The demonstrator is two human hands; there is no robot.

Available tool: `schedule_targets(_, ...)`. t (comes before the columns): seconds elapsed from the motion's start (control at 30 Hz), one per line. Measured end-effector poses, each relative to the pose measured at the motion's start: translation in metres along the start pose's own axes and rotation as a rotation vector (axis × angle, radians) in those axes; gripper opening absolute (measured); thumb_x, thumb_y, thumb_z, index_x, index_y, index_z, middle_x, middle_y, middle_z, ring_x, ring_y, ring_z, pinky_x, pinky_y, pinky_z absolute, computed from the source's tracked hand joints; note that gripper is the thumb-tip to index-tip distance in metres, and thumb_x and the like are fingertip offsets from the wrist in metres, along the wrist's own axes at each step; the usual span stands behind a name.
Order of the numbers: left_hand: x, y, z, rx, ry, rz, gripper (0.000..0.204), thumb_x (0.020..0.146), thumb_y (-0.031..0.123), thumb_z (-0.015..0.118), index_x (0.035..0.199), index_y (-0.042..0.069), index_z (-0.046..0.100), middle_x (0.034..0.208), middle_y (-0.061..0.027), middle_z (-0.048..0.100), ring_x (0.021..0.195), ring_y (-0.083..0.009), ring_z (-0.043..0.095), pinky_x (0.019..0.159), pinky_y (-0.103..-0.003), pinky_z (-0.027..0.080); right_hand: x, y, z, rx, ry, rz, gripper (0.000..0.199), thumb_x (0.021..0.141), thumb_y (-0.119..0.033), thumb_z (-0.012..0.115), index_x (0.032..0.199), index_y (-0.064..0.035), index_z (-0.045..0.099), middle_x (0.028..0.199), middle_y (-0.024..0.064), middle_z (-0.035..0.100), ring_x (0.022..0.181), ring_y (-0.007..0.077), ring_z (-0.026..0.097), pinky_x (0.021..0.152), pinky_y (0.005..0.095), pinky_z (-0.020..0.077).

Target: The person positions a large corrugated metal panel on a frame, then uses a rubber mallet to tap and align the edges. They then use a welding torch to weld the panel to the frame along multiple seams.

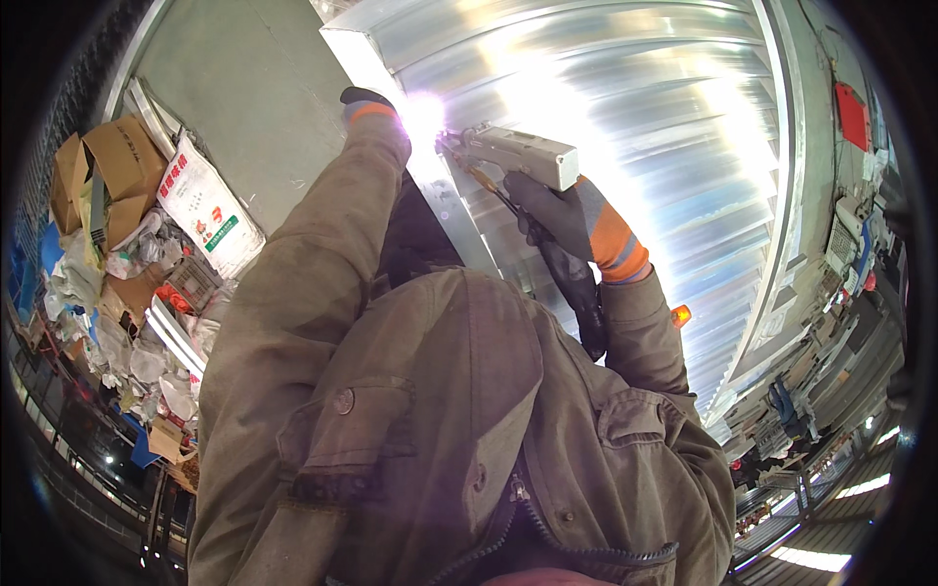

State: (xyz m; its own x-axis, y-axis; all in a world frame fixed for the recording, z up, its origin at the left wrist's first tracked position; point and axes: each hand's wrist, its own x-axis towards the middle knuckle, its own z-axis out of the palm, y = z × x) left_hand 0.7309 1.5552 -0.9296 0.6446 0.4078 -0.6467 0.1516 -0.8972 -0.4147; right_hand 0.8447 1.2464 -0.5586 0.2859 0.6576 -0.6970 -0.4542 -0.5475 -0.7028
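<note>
My right hand (557, 210), in a dark glove with an orange cuff, is wrapped round the grip of a boxy grey handheld welding gun (523, 154). The gun's tip points left at a glaring white-violet spot (425, 115) on the edge of a silver metal frame bar (454, 220). A thick black hose (576, 293) hangs from the gun's grip. Just left of the glare, my gloved left hand (371, 104) is at the frame bar. Its fingers are mostly hidden by the sleeve and glare, so I cannot see whether it grips the bar.
A ribbed shiny metal panel (674, 176) fills the right side inside the frame. At the left lie cardboard boxes (122, 171), a white printed sack (208, 207) and heaped plastic scrap (147, 361). A small orange object (681, 315) shows beside my right forearm. Clutter lines the far right.
</note>
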Motion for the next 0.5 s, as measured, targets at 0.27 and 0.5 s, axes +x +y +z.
schedule_targets(0.27, 0.028, 0.013, 0.032, -0.020, -0.023, -0.034, 0.024, 0.107, 0.023, 0.068, 0.125, 0.021, 0.084, 0.123, 0.0004, 0.082, 0.106, -0.0196, 0.077, 0.082, -0.043, 0.058, -0.002, 0.004, 0.001, 0.014, 0.027, -0.021, 0.044, 0.112, -0.036, 0.069, 0.139, -0.0016, 0.073, 0.078, 0.0010, 0.069, 0.066, 0.0099, 0.063, 0.059, 0.0304, 0.0511)
schedule_targets(0.5, 0.003, 0.004, 0.002, 0.006, 0.034, -0.025, 0.027, 0.107, 0.026, 0.068, 0.129, 0.021, 0.083, 0.129, -0.0019, 0.081, 0.115, -0.0222, 0.077, 0.089, -0.048, 0.057, -0.008, 0.005, 0.000, 0.018, 0.020, -0.018, 0.043, 0.112, -0.035, 0.069, 0.138, -0.0007, 0.073, 0.078, 0.0008, 0.069, 0.067, 0.0096, 0.063, 0.060, 0.0299, 0.0517)
